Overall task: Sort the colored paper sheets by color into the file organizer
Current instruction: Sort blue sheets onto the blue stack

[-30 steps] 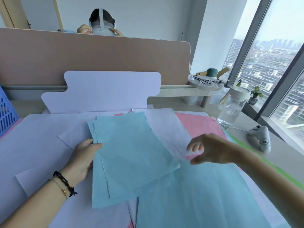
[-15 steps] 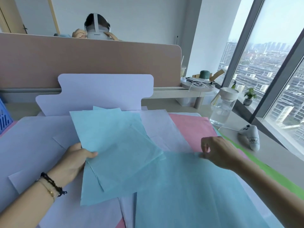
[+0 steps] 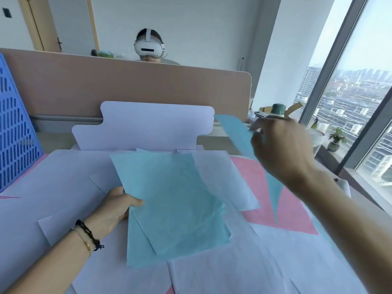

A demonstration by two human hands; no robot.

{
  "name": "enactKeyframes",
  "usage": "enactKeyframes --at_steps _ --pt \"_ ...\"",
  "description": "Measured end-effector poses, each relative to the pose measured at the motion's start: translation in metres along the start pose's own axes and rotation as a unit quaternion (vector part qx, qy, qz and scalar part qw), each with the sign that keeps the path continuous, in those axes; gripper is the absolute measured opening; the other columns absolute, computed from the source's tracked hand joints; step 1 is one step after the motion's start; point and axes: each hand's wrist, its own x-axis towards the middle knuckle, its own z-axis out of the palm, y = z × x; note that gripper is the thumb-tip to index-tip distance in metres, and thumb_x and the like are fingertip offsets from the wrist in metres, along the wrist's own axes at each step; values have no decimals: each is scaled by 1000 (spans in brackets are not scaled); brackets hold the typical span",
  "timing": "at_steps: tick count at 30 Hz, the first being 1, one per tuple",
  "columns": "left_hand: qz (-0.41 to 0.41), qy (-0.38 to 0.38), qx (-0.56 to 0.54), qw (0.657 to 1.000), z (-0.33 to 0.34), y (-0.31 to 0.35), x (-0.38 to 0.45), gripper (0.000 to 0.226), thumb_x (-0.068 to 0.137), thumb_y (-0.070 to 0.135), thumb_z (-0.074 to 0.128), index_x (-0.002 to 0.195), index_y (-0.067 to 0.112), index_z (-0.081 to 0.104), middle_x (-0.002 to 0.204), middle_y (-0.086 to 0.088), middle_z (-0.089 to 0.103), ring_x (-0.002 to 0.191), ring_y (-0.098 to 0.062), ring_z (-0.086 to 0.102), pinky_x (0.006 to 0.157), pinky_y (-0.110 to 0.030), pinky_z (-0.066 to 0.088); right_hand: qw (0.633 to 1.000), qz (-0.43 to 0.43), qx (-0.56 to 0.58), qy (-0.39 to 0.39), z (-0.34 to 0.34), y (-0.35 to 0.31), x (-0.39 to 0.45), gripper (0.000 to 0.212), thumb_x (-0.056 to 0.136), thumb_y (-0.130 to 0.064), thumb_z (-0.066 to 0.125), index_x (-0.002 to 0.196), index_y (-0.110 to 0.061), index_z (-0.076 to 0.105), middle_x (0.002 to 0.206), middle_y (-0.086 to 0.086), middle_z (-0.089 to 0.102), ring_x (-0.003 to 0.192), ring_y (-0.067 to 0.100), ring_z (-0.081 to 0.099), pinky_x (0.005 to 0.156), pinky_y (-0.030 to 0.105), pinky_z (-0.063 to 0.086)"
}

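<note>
On the bench (image 3: 360, 198), spread with overlapping white paper sheets (image 3: 53, 187) and a pink paper sheet (image 3: 252, 187), the left hand (image 3: 115, 205) holds a small stack of light blue paper sheets (image 3: 174, 200) by its left edge, thumb on top and fingers curled under, so that grip is clamped on the stack. The stack lies low over the white sheets, its corners fanned slightly out of line. The right hand (image 3: 280, 149) is raised above the pink sheet and pinches a single light blue paper sheet (image 3: 237, 132) near its upper edge; that sheet hangs lifted off the bench, seen nearly edge-on, its lower corner pointing down over the pink. The hand is motion-blurred, so the exact finger placement is unclear. A blue perforated plastic file organizer (image 3: 14, 132) stands at the far left edge, well apart from both hands. Behind the papers a white cardboard flap (image 3: 148, 126) stands upright against a tan desk divider (image 3: 127, 85).
</note>
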Motion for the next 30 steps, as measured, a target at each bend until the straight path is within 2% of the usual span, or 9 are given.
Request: enactKeyframes --at_steps 5,9,12,13,15,17,19,25,30 --pt "-14 -6 -3 1000 -3 2 -1 29 90 -13 51 110 -3 70 103 -17 77 80 -29 73 55 -28 56 989 -127 25 -74 30 -98 -31 7 71 -13 67 74 -18 63 76 2 59 52 33 58 41 27 32" --pt "-39 19 -58 997 0 4 2 29 105 24 49 110 9 73 94 -12 79 71 -25 75 55 -28 56 971 -170 92 -143 62 -150 -64 38 57 -10 73 63 -20 37 62 -1 49 42 25 48 44 22 2" --pt "-62 14 -56 996 -2 6 2 41 105 42 46 107 13 75 91 -12 79 65 -24 72 57 -29 52 951 -203 127 -194 79 -168 -84 21 73 -23 70 70 -19 49 70 -1 55 53 26 57 42 25 20" --pt "-62 12 -46 997 -2 6 2 41 104 42 48 109 13 76 94 -14 79 67 -26 71 58 -29 52 941 -207 154 -220 81 -170 -87 13 84 -34 63 84 -21 60 82 -1 61 66 27 63 48 29 34" --pt "-53 18 -30 998 -2 6 3 35 102 34 53 112 9 75 97 -16 79 71 -28 72 58 -29 53 899 -143 259 -324 78 -160 -81 38 93 -56 49 117 -31 62 107 -8 68 92 23 66 75 37 51" --pt "-51 18 -20 998 -2 7 5 29 101 23 55 114 5 74 98 -16 79 79 -31 74 61 -30 56 880 -31 324 -346 88 -138 -66 41 95 -60 47 126 -35 60 114 -14 70 103 15 66 90 34 51" --pt "-59 12 -13 998 -1 8 4 27 100 19 56 115 4 73 101 -14 79 91 -34 74 67 -31 58 919 31 208 -334 106 -108 -51 38 100 -53 45 130 -35 59 119 -11 70 115 18 62 93 33 48" --pt "-97 -44 37 994 0 21 3 27 93 36 67 108 15 75 95 -5 79 73 -24 71 59 -26 53 881 -9 185 -436 141 -83 -51 45 100 -47 48 144 -35 46 138 -10 58 132 17 48 105 31 38" --pt "46 30 171 984 6 26 11 27 75 26 67 97 13 75 92 8 76 85 -20 72 79 -32 54 863 18 315 -394 162 -71 -45 40 96 -36 62 135 -39 56 141 -17 55 128 8 51 103 22 39"
